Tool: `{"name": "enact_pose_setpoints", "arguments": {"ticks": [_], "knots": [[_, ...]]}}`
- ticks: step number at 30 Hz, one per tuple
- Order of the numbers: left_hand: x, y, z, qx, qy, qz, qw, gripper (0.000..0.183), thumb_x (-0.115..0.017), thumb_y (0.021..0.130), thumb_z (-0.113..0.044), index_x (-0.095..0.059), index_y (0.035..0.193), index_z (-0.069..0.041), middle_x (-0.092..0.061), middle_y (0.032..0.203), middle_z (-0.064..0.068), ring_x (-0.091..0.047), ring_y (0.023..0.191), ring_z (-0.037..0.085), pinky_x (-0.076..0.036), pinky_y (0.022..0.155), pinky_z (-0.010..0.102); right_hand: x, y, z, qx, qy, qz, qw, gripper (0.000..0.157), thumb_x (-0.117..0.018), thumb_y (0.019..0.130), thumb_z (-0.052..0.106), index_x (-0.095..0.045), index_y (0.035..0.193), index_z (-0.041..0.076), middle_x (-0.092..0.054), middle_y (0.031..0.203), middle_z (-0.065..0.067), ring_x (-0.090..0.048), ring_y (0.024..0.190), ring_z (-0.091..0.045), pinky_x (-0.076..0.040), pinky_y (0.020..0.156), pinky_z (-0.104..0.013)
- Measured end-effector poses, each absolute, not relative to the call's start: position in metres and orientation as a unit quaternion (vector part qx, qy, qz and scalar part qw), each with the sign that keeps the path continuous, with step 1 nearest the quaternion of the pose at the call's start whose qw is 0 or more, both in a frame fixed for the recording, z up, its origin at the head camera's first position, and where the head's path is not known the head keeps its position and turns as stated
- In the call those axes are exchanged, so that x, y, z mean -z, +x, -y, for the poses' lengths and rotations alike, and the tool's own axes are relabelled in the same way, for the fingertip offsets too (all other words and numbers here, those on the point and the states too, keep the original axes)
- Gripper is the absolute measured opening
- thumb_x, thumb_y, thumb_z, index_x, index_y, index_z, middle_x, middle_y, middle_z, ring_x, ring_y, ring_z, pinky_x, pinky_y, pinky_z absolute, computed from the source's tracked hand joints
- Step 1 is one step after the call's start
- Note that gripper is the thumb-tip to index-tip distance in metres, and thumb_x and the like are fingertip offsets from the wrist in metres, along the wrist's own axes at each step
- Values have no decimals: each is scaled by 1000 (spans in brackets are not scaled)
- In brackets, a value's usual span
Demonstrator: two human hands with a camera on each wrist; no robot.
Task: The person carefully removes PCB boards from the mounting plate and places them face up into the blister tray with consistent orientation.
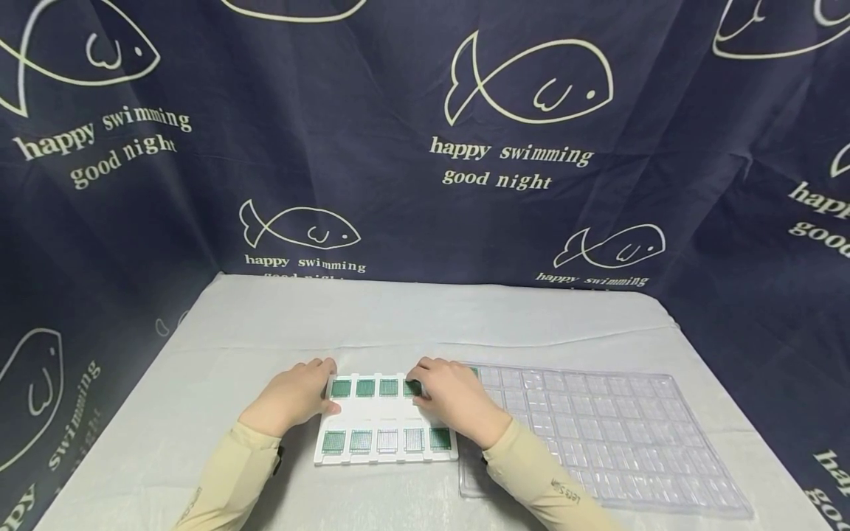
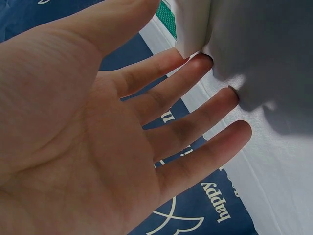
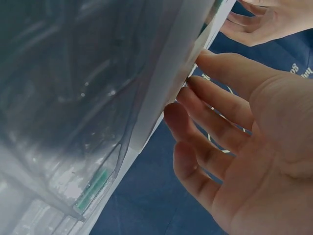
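A white tray (image 1: pixel 372 410) carries two rows of small green perforated circuit boards (image 1: pixel 389 388). My left hand (image 1: pixel 296 391) holds the tray's left end, thumb on top; in the left wrist view its long fingers reach out nearly straight, fingertips at the tray's edge. At the far row's right part, my right hand (image 1: pixel 458 398) has thumb and index finger around a green circuit board (image 1: pixel 412 389), partly covering it. The hand hides the end of that row. The right wrist view shows these fingers curled, with the tips close together at the tray.
To the right lies a clear plastic tray (image 1: pixel 598 420) with many compartments, its left edge beside the white tray. A green board (image 1: pixel 474 372) sits in its far left corner compartment. Dark blue fabric (image 1: pixel 398 147) surrounds the white-covered table (image 1: pixel 372 317).
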State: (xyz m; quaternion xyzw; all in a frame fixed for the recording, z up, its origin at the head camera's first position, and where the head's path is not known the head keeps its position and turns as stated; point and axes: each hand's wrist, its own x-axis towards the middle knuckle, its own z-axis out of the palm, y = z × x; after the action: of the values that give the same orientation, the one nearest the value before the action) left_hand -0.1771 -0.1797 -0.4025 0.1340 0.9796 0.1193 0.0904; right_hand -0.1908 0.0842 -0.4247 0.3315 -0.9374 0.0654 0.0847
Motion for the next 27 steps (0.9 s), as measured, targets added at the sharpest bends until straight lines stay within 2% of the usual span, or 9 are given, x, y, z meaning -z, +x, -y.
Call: {"name": "enact_pose_setpoints", "arguments": {"ticks": [12,19,27], "knots": [[404,-178,180,-118,133,-980,94,53,-85,79,-29,-59,117,-4,-64,98,6,-62,88,27,-55,79,50,424,-191,-83,-62,333,938,67,34,-82,87,26,-74,116,12,-71,109,-2,-70,86,-17,-59,71,-30],[403,-179,181,-118,131,-980,95,53,-85,79,-29,-59,117,-5,-64,98,5,-62,87,26,-54,78,48,420,-192,-83,-76,340,936,52,32,-80,88,24,-73,117,11,-70,109,-2,-70,86,-17,-59,73,-33],[407,-180,181,-124,127,-980,95,53,-86,78,-29,-59,117,-6,-63,97,4,-59,86,24,-53,77,46,417,-196,-80,-45,353,931,78,29,-85,82,23,-75,106,12,-72,99,0,-70,84,-17,-58,73,-35]]}}
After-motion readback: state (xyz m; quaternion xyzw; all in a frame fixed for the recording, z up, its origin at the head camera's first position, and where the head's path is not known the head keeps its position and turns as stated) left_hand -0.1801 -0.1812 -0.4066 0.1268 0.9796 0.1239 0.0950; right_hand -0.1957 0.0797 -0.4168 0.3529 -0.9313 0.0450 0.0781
